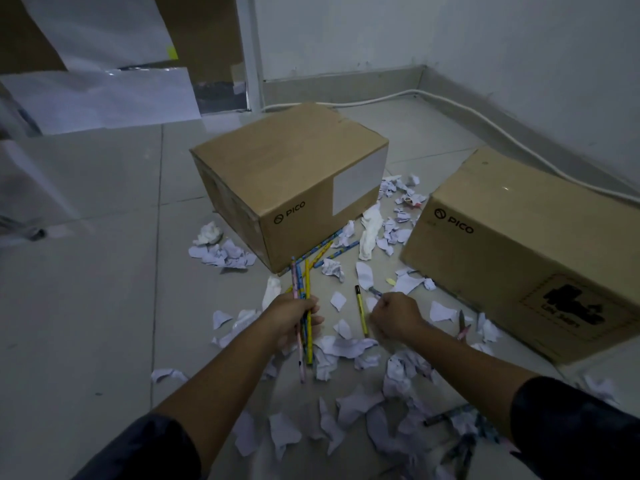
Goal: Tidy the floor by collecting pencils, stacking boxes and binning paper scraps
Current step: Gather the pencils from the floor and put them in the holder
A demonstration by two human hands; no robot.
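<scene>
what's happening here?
A person is tidying a floor. The left hand grips a bunch of pencils; the right hand reaches down beside a yellow pencil on the tiles. Paper scraps are scattered around, and the two boxes stand apart, unstacked.

- It looked like a bare storeroom or back corner of an office, dimly lit.
- The pale tiled floor [86, 306] met plain white walls [485, 36] with a grey skirting at 1 o'clock.
- A white cable [502, 131] ran loose along the skirting at 2 o'clock.
- Large white paper sheets [104, 95] leaned on brown board at 10 o'clock.
- Two cardboard shipping boxes [287, 174] sat on the floor.
</scene>
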